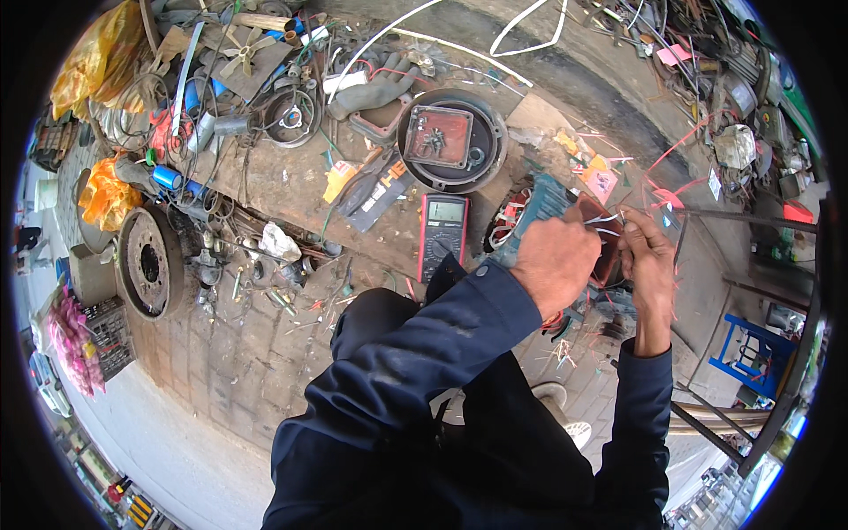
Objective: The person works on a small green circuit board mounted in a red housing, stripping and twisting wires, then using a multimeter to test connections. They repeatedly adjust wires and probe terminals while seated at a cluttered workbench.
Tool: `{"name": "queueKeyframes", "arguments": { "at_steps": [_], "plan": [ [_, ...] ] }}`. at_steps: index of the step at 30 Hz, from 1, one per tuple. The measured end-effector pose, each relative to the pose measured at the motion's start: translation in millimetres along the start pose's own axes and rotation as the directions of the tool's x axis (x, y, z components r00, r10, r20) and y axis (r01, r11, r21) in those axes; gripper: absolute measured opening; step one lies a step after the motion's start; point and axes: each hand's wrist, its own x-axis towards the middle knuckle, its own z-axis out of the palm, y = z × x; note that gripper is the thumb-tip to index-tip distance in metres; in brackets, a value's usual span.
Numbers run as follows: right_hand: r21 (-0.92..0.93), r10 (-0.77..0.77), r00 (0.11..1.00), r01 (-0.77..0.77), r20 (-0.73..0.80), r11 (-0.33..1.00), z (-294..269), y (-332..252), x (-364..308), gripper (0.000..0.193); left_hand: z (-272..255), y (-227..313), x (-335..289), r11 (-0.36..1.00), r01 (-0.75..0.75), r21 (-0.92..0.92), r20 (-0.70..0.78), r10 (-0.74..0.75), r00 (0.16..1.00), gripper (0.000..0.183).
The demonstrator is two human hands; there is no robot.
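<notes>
At the teal metal casing, our two hands close together

Furthest left, we have a pink plastic bag, with a yellow plastic bag higher up and a round rusty drum standing just right of an orange plastic bag. A grey work glove lies near the top of our work area. Next comes a round dark metal cover, bearing a clear rectangular tray with small metal fasteners in it. Just below sits our red-edged digital multimeter, its screen facing up.

The casing is right of the meter, its reddish-brown interior showing between our hands. Our left hand is over its near side, fingers curled; their tips are hidden, so we cannot tell what they clamp. Our right hand has thumb and forefinger nearly together beside a thin white wire; we cannot tell whether they pinch it.

Beyond, red wires lie loose, and a blue metal frame stands furthest right.
</notes>
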Motion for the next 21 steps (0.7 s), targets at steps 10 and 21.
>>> {"name": "queueKeyframes", "arguments": {
  "at_steps": [10, 21],
  "plan": [
    [-0.085, -0.088, 0.996, 0.087, -0.01, 0.993, 7, -1, -7, 0.029, -3, 2, -2, 1.0, 0.011, 0.017, -0.019, -0.01, 1.0, 0.029],
    [-0.345, -0.2, 0.98, 0.192, 0.013, 0.919, 24, -5, -8, 0.027, -2, 1, -2, 1.0, 0.003, -0.006, -0.04, -0.003, 0.999, 0.025]
  ]
}}
